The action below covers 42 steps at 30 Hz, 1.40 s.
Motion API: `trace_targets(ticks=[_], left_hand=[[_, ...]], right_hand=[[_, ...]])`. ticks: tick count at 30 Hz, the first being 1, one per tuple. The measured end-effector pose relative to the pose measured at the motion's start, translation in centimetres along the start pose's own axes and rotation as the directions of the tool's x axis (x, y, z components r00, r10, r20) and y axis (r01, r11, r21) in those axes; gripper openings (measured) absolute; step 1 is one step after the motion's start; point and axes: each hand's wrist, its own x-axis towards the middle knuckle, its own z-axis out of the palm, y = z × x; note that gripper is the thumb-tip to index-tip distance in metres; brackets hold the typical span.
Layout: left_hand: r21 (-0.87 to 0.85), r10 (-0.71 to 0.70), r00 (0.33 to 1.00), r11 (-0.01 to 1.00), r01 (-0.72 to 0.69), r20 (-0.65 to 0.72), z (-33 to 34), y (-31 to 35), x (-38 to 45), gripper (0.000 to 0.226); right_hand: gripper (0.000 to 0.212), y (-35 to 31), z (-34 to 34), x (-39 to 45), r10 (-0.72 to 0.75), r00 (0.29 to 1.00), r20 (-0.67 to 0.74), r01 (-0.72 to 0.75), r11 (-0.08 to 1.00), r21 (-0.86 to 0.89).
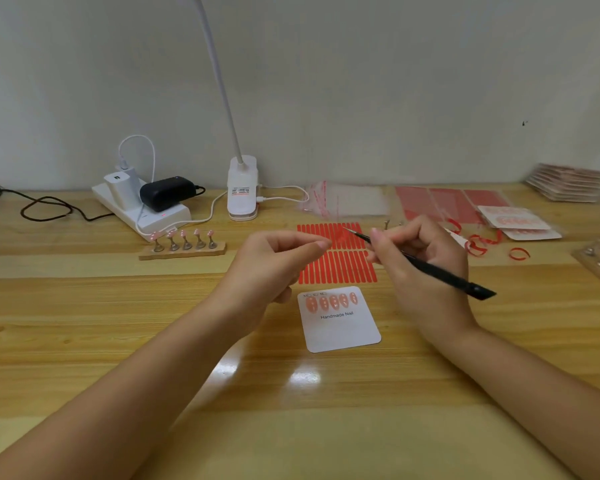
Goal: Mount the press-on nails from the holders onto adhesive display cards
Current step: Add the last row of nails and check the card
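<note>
Press-on nails (331, 302) fill a display card's (343, 332) top row while the right hand (420, 261) grips a pointed tool (426, 265) and the left hand (274, 258) pinches its fingertips together over the red adhesive strips (338, 266), seemingly lifting one.

Glossy wood-grain worktop (84, 306); matt white paper card (343, 330); shiny metal nail stands on a wooden holder (182, 252); black matt pen-like tool (440, 273).

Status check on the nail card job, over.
Right hand grips black tool; left hand pinched, contents unclear. Five nails on card; five wait on holder. Red adhesive sheet between hands.
</note>
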Motion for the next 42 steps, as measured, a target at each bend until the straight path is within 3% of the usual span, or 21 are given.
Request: trace_targets(ticks=[4,17,24,31,34,38,40,42], left_hand=[[-0.086,-0.097,0.995,0.992,0.097,0.005,0.2,0.3,-0.2,0.014],[-0.154,-0.136,0.991,0.979,0.134,0.000,0.0,0.1,-0.2,0.017],[-0.221,-0.187,0.982,0.958,0.182,0.001,0.6,0.2,-0.1,0.012],[-0.287,-0.232,0.971,0.936,0.204,-0.065,0.4,-0.1,0.2,0.009],[-0.200,-0.197,0.977,0.963,0.179,-0.076,-0.4,-0.2,0.4,0.016],[-0.087,-0.158,0.987,0.984,0.154,-0.032,-0.7,-0.2,0.3,0.014],[-0.048,-0.145,0.989,0.988,0.145,0.008,-0.6,-0.2,0.2,0.011],[-0.024,-0.136,0.990,0.990,0.137,0.046,-0.5,-0.1,0.2,0.010]], right_hand=[[0.018,-0.3,0.2,-0.6,-0.116,0.992,0.043,0.119,0.992,-0.050],[0.011,-0.2,0.6,-1.2,-0.287,0.948,0.139,0.305,0.942,-0.137],[0.014,0.4,0.5,-0.6,-0.526,0.817,0.236,0.572,0.789,-0.225],[0.017,0.9,0.1,-0.6,-0.518,0.785,0.341,0.601,0.771,-0.211],[0.028,0.3,0.1,-0.8,-0.474,0.807,0.351,0.555,0.813,-0.177],[0.035,-0.9,-0.2,-0.6,-0.198,0.973,0.116,0.203,0.978,-0.038],[0.041,-0.8,-0.6,-0.1,-0.048,0.999,0.016,0.048,0.999,0.006],[0.036,-0.4,-1.0,0.5,0.002,1.000,-0.015,-0.003,0.999,-0.036]])
